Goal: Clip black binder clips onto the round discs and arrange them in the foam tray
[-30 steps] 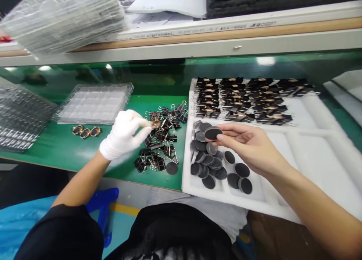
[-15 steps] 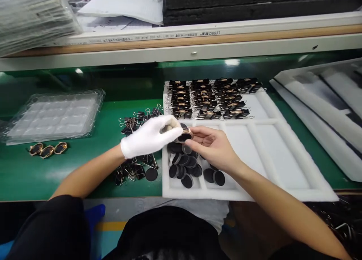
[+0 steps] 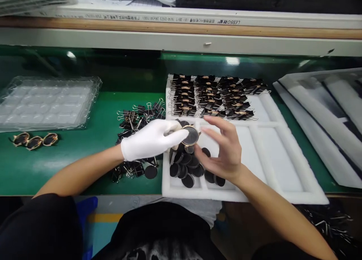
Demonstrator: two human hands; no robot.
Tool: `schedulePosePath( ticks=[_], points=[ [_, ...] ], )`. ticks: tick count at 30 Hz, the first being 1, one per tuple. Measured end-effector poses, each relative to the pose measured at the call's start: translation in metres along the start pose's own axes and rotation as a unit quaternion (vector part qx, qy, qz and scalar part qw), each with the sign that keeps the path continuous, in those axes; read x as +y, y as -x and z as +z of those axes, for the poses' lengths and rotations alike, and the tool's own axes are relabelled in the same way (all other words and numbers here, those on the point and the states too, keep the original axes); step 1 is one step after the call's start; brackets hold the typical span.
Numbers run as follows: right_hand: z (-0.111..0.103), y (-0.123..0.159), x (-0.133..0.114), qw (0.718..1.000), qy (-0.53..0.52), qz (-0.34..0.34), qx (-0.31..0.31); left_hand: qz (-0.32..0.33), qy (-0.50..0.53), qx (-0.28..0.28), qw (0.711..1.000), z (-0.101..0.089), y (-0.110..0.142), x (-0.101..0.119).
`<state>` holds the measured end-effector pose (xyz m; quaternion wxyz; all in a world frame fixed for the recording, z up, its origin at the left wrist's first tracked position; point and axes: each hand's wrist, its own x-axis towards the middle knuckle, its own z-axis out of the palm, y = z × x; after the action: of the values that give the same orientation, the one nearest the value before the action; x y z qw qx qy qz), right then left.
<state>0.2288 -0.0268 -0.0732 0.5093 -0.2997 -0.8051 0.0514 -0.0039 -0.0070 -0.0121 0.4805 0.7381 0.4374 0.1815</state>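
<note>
**Head view: disc seated in ring, bare hand let go**

Head view: the gloved left hand (image 3: 151, 141) pinched a gold ring (image 3: 191, 135) with a dark disc filling it, held just above the loose discs (image 3: 186, 165) in the near corner of the white foam tray (image 3: 263, 194). Half a second earlier both hands had met on that piece; now the right hand (image 3: 223, 150) had come off it, fingers spread wide and empty, hovering just beside the ring. I judged the disc to be pressed home, leaving the assembled piece in the left grip alone.

The tray lay on a green table (image 3: 70, 162). Rows of clipped pieces (image 3: 212, 96) filled its far compartments. Loose binder clips (image 3: 138, 117) lay left of it, a clear blister tray (image 3: 48, 103) and three rimmed pieces (image 3: 34, 140) farther left, more foam trays (image 3: 325, 113) on the right, a shelf (image 3: 181, 37) above.
</note>
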Motion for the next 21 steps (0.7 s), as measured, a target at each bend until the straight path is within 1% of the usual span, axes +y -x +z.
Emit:
schedulePosePath(
  ticks=[1, 2, 3, 4, 5, 6, 7, 8, 9, 10, 11, 13, 14, 15, 16, 17, 20, 21],
  points=[
    [-0.001, -0.001, -0.001, 0.995, -0.073, 0.068, -0.021, 0.015, -0.023, 0.019, 0.999, 0.001, 0.0, -0.002],
    [-0.002, -0.002, -0.003, 0.976, -0.158, 0.141, -0.049, 0.029, -0.045, 0.032, 0.998, 0.002, 0.0, -0.004],
    [-0.003, -0.004, -0.004, 0.944, -0.241, 0.211, -0.083, 0.042, -0.067, 0.04, 0.996, 0.004, 0.0, -0.005],
    [-0.004, -0.005, -0.005, 0.903, -0.309, 0.275, -0.118, 0.055, -0.092, 0.045, 0.993, 0.006, 0.0, -0.007],
    [-0.004, -0.007, -0.006, 0.862, -0.356, 0.328, -0.149, 0.07, -0.119, 0.045, 0.989, 0.006, 0.0, -0.008],
    [-0.004, -0.008, -0.007, 0.829, -0.383, 0.372, -0.17, 0.085, -0.148, 0.04, 0.984, 0.006, 0.001, -0.008],
    [-0.004, -0.009, -0.007, 0.804, -0.393, 0.408, -0.18, 0.1, -0.178, 0.034, 0.978, 0.003, 0.002, -0.008],
    [-0.005, -0.01, -0.007, 0.789, -0.396, 0.434, -0.179, 0.111, -0.206, 0.034, 0.972, -0.002, 0.004, -0.007],
    [-0.006, -0.01, -0.006, 0.78, -0.398, 0.452, -0.171, 0.115, -0.234, 0.041, 0.964, -0.01, 0.006, -0.007],
    [-0.007, -0.01, -0.005, 0.773, -0.402, 0.464, -0.16, 0.109, -0.267, 0.062, 0.956, -0.02, 0.009, -0.007],
    [-0.009, -0.009, -0.004, 0.766, -0.409, 0.473, -0.148, 0.091, -0.304, 0.094, 0.943, -0.031, 0.011, -0.008],
    [-0.012, -0.009, -0.001, 0.752, -0.425, 0.489, -0.123, 0.03, -0.392, 0.164, 0.905, -0.057, 0.012, -0.015],
    [-0.013, -0.008, 0.001, 0.744, -0.432, 0.497, -0.112, -0.002, -0.433, 0.179, 0.884, -0.069, 0.012, -0.02],
    [-0.014, -0.008, 0.003, 0.736, -0.438, 0.506, -0.102, -0.028, -0.465, 0.178, 0.867, -0.08, 0.01, -0.028],
    [-0.014, -0.008, 0.004, 0.729, -0.443, 0.513, -0.095, -0.041, -0.486, 0.161, 0.858, -0.088, 0.006, -0.036],
    [-0.014, -0.008, 0.005, 0.723, -0.445, 0.52, -0.092, -0.044, -0.497, 0.127, 0.858, -0.094, 0.002, -0.045],
    [-0.011, -0.009, 0.006, 0.715, -0.446, 0.531, -0.091, -0.033, -0.483, 0.011, 0.875, -0.101, -0.013, -0.067],
    [-0.011, -0.009, 0.006, 0.714, -0.447, 0.532, -0.091, -0.034, -0.473, -0.015, 0.88, -0.101, -0.017, -0.072]
  ],
)
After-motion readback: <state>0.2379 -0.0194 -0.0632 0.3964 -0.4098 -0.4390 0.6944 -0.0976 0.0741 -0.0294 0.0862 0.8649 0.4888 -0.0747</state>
